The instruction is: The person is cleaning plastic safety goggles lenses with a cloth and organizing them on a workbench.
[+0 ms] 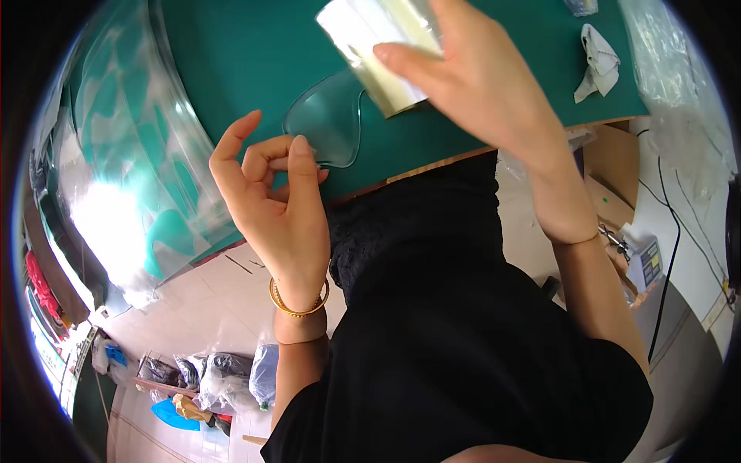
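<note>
My right fingers (405, 65) gripped a shiny pale cylindrical roll (367, 46); left fingers (231, 141), hold unclear, curled by a clear curved plastic lens (330, 116), seemingly uncovered, near the green desk's (231, 54) edge.

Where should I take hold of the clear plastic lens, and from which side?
Probably pinch the clear plastic lens by its thin near-left rim, coming from the left: the left hand is at that end, while the wide tape roll in the right hand overlaps its far side.
</note>
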`<state>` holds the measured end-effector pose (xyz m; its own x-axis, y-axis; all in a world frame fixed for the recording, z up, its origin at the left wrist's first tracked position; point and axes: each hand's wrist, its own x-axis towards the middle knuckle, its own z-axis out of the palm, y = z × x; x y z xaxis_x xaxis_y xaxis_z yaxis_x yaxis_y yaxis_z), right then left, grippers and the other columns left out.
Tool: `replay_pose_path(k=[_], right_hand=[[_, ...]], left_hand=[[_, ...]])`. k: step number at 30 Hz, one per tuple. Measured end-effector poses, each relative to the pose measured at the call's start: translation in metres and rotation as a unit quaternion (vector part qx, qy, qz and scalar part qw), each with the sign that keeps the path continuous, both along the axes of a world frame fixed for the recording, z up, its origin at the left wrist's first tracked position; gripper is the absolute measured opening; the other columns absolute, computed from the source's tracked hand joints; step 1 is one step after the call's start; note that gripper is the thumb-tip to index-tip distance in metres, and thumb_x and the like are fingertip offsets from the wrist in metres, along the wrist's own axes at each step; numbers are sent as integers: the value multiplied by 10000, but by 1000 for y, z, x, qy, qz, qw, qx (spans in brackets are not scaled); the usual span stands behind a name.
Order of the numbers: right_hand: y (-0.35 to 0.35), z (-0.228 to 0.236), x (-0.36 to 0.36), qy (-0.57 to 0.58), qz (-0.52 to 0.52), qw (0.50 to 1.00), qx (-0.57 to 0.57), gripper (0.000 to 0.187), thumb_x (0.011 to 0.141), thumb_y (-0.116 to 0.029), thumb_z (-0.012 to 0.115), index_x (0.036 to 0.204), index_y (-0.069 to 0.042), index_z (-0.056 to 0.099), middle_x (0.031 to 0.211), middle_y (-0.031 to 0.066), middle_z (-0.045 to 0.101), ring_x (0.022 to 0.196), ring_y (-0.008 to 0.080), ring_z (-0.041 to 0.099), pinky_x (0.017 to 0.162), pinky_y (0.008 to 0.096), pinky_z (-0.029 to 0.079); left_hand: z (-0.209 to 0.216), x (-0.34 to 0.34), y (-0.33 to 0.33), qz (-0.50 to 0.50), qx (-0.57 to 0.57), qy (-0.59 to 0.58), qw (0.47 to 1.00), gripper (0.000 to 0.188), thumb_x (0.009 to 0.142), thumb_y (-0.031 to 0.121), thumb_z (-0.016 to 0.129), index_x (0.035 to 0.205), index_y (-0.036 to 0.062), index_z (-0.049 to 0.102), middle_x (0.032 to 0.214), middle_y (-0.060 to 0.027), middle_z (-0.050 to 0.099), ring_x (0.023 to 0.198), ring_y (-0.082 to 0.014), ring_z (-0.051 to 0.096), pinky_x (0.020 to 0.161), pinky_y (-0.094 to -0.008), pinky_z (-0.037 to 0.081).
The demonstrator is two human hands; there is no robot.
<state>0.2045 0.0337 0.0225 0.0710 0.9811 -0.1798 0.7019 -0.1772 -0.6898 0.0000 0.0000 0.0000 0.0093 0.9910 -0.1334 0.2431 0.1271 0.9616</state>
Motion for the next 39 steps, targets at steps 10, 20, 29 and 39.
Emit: replay_pose_path(k=[10, 20, 29, 39], right_hand=[[-8, -9, -25, 31, 59, 993, 94, 334, 857, -201, 705, 889, 59, 498, 672, 243, 643, 637, 400, 673, 562, 436, 535], [-12, -8, -62, 30, 81, 995, 49, 353, 864, -180, 727, 926, 37, 455, 638, 211, 622, 578, 387, 641, 498, 430, 477], [-10, -17, -70, 48, 118, 989, 75, 356, 838, -218, 701, 949, 55, 502, 604, 183, 624, 532, 365, 632, 494, 429, 499], [18, -6, 11, 92, 76, 977, 177, 417, 940, -349, 656, 1085, 37, 601, 829, 175, 684, 738, 288, 693, 696, 357, 534]], left_hand=[[6, -7, -1, 8, -33, -42, 999, 470, 865, -112, 537, 1310, -40, 405, 934, -101, 636, 811, -91, 614, 717, -237, 595], [14, -20, -9, -15, -9, 11, 1000, 473, 846, -125, 546, 1298, -41, 436, 995, -118, 614, 877, -141, 623, 761, -248, 571], [10, -26, -15, -2, 7, 25, 1000, 439, 853, -116, 564, 1269, -29, 454, 1042, -118, 600, 926, -154, 619, 786, -246, 547], [35, -38, 12, -71, 106, 183, 975, 296, 875, 43, 682, 1154, -24, 608, 1070, -133, 635, 935, -231, 649, 800, -318, 544]])
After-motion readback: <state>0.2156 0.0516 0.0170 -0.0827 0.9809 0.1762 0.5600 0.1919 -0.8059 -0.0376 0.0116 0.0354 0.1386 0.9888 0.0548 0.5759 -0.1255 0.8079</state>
